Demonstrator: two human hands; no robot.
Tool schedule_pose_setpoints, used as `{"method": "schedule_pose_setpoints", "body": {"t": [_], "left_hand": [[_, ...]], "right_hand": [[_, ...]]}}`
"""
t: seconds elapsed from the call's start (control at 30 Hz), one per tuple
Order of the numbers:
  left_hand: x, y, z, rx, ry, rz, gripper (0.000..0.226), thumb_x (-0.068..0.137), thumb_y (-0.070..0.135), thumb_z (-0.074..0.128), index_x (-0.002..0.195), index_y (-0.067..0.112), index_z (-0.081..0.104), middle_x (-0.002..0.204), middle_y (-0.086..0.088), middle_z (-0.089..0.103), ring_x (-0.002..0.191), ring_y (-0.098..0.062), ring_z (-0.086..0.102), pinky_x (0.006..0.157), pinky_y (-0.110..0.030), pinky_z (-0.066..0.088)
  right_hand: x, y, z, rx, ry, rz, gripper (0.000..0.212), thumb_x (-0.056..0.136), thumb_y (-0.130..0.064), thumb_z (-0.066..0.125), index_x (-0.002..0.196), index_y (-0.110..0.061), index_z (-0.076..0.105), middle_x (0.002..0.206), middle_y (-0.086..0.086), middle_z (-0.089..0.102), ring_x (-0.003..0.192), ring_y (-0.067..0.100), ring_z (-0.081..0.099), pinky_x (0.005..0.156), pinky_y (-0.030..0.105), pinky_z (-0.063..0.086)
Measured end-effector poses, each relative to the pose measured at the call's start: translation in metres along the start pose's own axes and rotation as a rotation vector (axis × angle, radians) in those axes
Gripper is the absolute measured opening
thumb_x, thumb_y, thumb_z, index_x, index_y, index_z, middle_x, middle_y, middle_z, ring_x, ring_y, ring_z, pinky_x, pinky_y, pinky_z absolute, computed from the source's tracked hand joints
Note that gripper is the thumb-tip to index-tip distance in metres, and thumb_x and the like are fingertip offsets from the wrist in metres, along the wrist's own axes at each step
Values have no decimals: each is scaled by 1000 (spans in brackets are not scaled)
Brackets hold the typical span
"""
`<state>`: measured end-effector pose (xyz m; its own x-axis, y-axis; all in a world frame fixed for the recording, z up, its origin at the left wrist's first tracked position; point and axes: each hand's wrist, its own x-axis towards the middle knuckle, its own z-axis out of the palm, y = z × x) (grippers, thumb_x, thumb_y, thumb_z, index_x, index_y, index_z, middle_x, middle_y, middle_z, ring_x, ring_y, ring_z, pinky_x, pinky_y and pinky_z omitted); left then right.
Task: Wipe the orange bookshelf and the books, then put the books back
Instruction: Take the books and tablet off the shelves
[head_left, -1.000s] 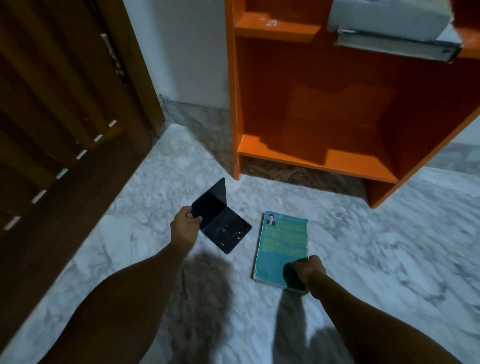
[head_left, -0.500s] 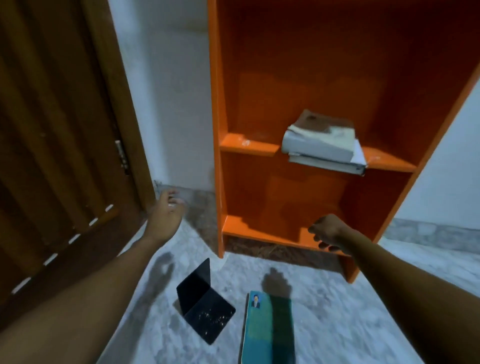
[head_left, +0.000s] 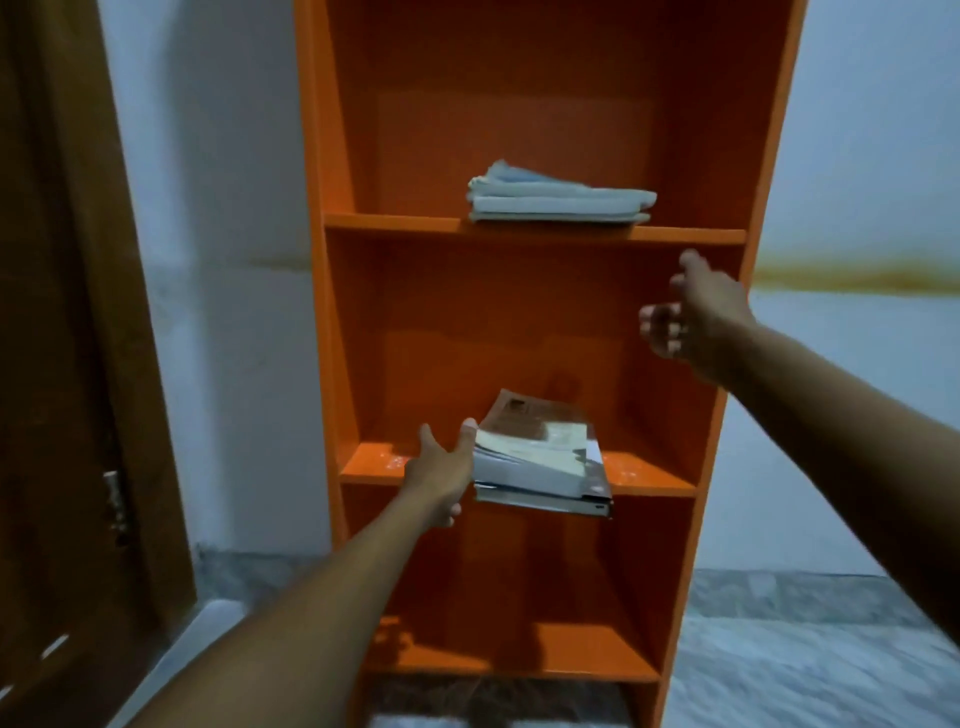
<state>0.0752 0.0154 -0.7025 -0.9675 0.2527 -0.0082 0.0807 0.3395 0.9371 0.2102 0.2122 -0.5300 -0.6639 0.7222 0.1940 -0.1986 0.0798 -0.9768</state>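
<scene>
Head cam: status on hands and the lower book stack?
Left hand at lower book stack, fingers on its left edge. Right hand raised, holding nothing. Stack overhangs shelf front. Nothing in the way.

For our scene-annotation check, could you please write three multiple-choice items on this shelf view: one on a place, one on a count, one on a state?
1. Where is the left hand?
A. at the lower book stack
B. on the door
C. on the floor

2. How many book stacks are on the bookshelf?
A. one
B. two
C. four

3. What does the right hand hold?
A. a cloth
B. a book
C. nothing

Key: A, its fingers touch that stack's left side; B, the lower stack plus an upper stack; C, it is raised with nothing in it.
</scene>
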Motion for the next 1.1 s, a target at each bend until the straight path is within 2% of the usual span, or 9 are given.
{"method": "schedule_pose_setpoints", "body": {"t": [0.13,0.2,0.3,0.5,0.7,0.8,0.9,1.0,1.1], "left_hand": [[0,11,20,-152,-92,-129,98,87,74,48,155,39,-14,157,-18,33,87,-35,71,58,-40,61],[-1,12,29,-211,-123,-149,97,90,58,60,155,39,-10,150,-20,41,84,-34,71,61,-42,62],[1,8,39,-360,-106,-159,90,89,36,68,155,40,6,135,-12,51,95,-32,68,74,-49,62],[-7,3,37,-459,-157,-200,72,89,28,72,148,35,30,123,-10,58,94,-31,68,74,-48,62],[-19,-4,21,-498,-250,-231,42,84,20,77,120,21,54,111,-15,63,97,-36,69,84,-53,59],[-23,-6,13,-523,-280,-240,35,87,17,74,116,20,55,112,-18,61,102,-38,66,90,-55,56],[-25,-8,10,-566,-252,-240,34,91,16,69,120,17,52,115,-19,62,105,-38,65,93,-57,55],[-28,-9,15,-655,-198,-224,37,93,21,68,124,17,49,118,-17,63,105,-38,66,89,-58,56],[-32,-12,24,-715,-169,-209,34,92,18,70,121,17,51,117,-17,64,103,-36,66,87,-56,57]], "right_hand": [[4,-63,15,148,-58,48,65,96,-68,36,141,-21,43,112,18,64,95,28,68,79,34,61],[6,-77,23,95,-108,67,51,97,-60,44,125,-18,48,110,16,63,95,27,68,70,29,61],[8,-79,34,26,-118,68,25,100,-27,55,119,-11,51,112,13,63,91,22,68,64,24,60],[0,-75,37,243,-133,33,77,97,-10,58,156,-36,16,102,17,55,84,20,65,81,32,61],[-18,-55,61,377,-132,-14,67,89,-4,53,148,-24,28,107,12,56,70,24,62,53,37,59],[-28,-43,70,397,-87,46,74,90,-6,52,152,-25,16,95,8,52,69,26,62,51,35,56],[-38,-28,76,407,-42,57,86,93,-14,59,156,-30,1,107,7,53,80,29,65,44,28,51],[-46,-6,79,424,-10,-25,86,94,-12,61,156,-32,6,125,6,58,100,30,66,72,44,60],[-57,23,67,483,-3,-120,75,93,-3,59,153,-27,22,124,7,62,106,29,67,93,54,56]]}}
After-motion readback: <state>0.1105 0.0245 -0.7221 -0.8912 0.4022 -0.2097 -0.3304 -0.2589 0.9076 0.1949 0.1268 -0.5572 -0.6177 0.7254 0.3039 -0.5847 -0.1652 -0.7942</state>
